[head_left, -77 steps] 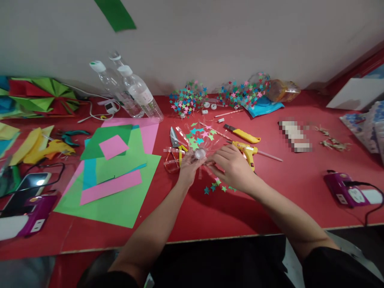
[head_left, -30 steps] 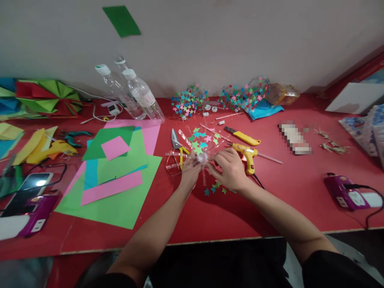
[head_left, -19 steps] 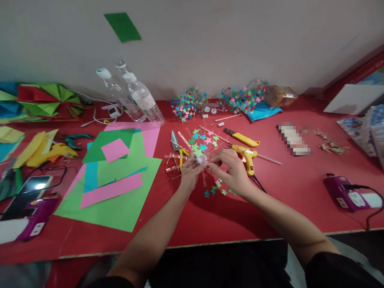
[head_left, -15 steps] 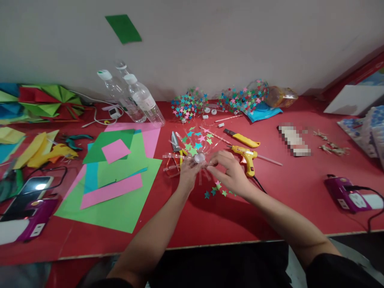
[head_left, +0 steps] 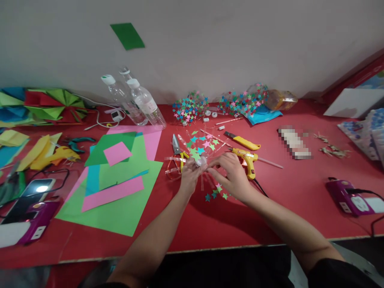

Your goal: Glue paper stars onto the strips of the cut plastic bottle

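Observation:
Clear plastic strips with colored stars [head_left: 201, 150] fan out from a small round centre [head_left: 201, 161] above the red table [head_left: 216, 228]. My left hand [head_left: 189, 175] is closed round the left side of that centre. On its right side, the fingertips of my right hand [head_left: 229, 172] are pinched together; whether anything small is between them is too small to tell. Pliers [head_left: 176, 145] with yellow and red handles lie partly under the strips on the left. Right of my right hand are a yellow glue gun [head_left: 249, 161] and a yellow cutter [head_left: 244, 142].
Colored paper sheets [head_left: 126, 216] lie on the left, with plastic bottles [head_left: 148, 105] behind them. Star-covered clear balls [head_left: 189, 108] stand by the wall. A phone [head_left: 30, 198] and purple power strips [head_left: 348, 198] sit at the sides.
The whole view has shifted slightly, so things appear a little lower. Both hands stay at the plastic piece, whose starred strips have tilted slightly.

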Demonstrator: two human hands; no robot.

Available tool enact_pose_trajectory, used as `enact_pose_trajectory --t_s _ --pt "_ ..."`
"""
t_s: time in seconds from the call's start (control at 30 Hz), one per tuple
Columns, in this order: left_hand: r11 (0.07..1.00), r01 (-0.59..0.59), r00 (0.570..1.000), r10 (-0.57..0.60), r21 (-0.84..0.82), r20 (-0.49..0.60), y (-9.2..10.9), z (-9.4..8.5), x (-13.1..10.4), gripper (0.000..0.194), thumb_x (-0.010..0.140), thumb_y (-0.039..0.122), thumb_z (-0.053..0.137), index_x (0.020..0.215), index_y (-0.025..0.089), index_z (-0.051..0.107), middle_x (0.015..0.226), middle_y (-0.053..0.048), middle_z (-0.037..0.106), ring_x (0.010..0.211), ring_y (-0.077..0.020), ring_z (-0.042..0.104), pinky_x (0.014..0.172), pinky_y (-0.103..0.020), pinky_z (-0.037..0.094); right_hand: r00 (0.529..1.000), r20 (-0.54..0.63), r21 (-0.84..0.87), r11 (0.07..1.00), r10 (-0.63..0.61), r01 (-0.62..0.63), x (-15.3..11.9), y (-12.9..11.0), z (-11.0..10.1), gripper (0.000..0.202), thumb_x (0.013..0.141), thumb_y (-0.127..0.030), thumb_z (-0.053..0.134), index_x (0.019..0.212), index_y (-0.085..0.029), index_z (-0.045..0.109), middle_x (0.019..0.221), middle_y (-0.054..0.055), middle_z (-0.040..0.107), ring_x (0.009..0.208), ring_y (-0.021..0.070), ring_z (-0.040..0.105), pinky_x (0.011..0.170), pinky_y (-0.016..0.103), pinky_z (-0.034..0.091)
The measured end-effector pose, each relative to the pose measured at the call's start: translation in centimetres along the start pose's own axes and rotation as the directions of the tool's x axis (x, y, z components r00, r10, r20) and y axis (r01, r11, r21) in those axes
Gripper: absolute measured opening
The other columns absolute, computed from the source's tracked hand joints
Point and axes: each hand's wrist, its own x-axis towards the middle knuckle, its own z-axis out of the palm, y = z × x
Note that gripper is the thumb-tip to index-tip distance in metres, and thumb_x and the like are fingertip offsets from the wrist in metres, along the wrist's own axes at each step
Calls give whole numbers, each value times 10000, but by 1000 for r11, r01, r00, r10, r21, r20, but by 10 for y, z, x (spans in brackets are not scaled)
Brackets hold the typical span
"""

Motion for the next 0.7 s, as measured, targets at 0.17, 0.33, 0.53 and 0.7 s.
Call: enact_pose_trajectory --t_s 0.17,0.33,0.53,0.7 --pt "999 14 1000 -14 44 10 1 0 -1 410 449 283 898 711 178 602 669 38 662 617 -111 642 632 -235 538 997 -10 -154 985 -81 79 0 -8 -7 100 905 -287 584 884 -193 612 871 35 697 813 193 581 782 354 395" --pt "994 17 999 -21 106 36 8 3 -5 351 555 341 866 744 160 633 644 -6 692 580 -158 659 628 -301 555 984 -79 -258 956 -163 137 0 -18 -23 83 895 -251 580 958 -203 602 926 65 700 854 218 602 782 388 441" --pt "990 19 1000 -22 136 20 5 2 -5 340 565 324 857 767 162 636 659 -6 710 590 -163 674 674 -311 550 933 -127 -200 930 -337 309 0 -12 -32 227 872 -109 561 1054 -242 578 939 51 698 874 209 620 772 388 493" --pt "993 21 999 -25 112 32 3 1 -5 342 577 316 845 801 168 632 704 -7 715 607 -157 676 667 -299 541 939 -42 -208 922 -341 325 2 -9 -27 195 900 -140 529 1062 -214 610 975 72 706 882 204 631 757 367 506"
